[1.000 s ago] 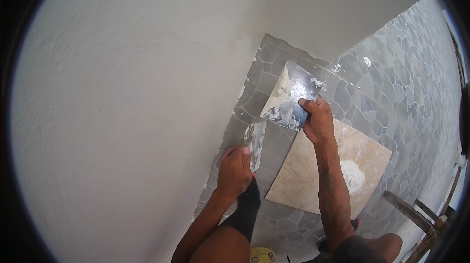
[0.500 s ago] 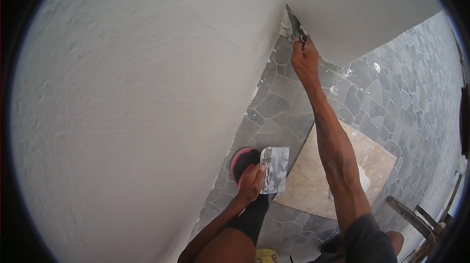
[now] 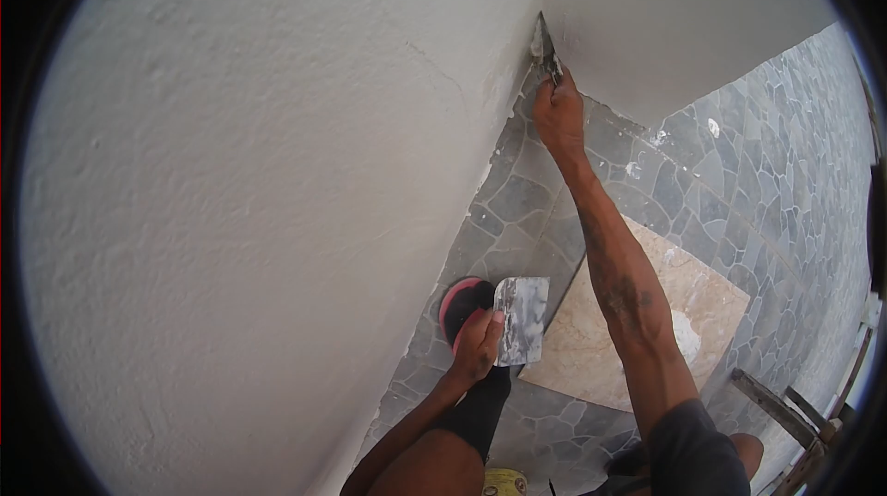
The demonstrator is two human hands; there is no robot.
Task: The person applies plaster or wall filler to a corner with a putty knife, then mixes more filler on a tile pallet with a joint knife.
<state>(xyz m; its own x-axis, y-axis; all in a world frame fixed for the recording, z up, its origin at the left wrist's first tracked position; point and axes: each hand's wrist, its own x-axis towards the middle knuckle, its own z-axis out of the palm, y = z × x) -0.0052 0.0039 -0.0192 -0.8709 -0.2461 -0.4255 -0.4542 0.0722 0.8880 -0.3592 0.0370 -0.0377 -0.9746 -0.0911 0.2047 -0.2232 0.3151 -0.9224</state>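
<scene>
My right hand [image 3: 557,115] is stretched out and grips a metal putty blade [image 3: 544,46], whose edge presses into the corner where two white plastered walls [image 3: 277,200] meet, just above the floor. My left hand [image 3: 479,344] stays low near my knee and holds a second, smaller putty blade [image 3: 522,319] smeared with white filler. That blade hangs over the floor, apart from the wall.
The floor [image 3: 758,173] is grey irregular stone paving. A beige tile [image 3: 591,348] lies on it with a lump of white filler [image 3: 686,337]. A red-and-black shoe [image 3: 459,304] shows under my left hand. Wooden slats [image 3: 781,413] stand at the lower right.
My right hand went from beside my left hand up to the wall corner with its blade, then slid slightly further along the corner. My left hand dropped back a little with its blade.
</scene>
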